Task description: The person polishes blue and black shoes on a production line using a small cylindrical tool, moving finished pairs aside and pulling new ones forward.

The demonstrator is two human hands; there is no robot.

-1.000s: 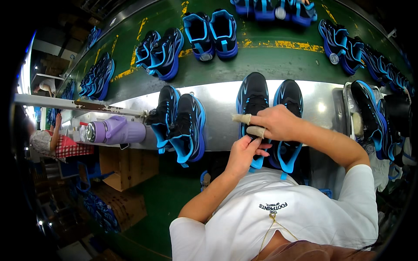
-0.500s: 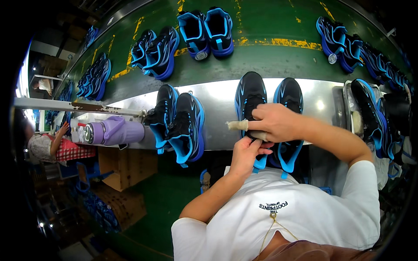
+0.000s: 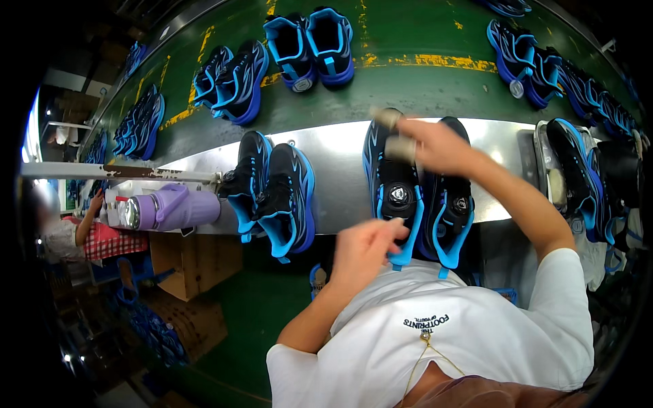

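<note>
A pair of black and blue sneakers stands before me, toes pointing away: a left shoe (image 3: 390, 174) and a right shoe (image 3: 451, 187). Each has a round dial on its tongue; the left shoe's dial (image 3: 398, 196) is uncovered. My right hand (image 3: 435, 144) hovers over the front of the left shoe, its fingers apart, apparently holding nothing. Pale finger covers (image 3: 401, 147) sit on two of its fingers, blurred by motion. Beside the left shoe's heel collar is my left hand (image 3: 366, 250), smeared by motion; whether it grips anything is unclear.
Another sneaker pair (image 3: 279, 197) stands to the left on the metal ledge (image 3: 340, 146). Further left lies a purple bottle (image 3: 173, 207) beneath a white rail (image 3: 122, 171). More pairs stand on the green belt (image 3: 422, 85). A tray (image 3: 544, 166) and shoes are at right; another person sits far left.
My right hand has moved forward from the left shoe's tongue to above its toe. My left hand has drawn back toward the heel, leaving the dial uncovered.
</note>
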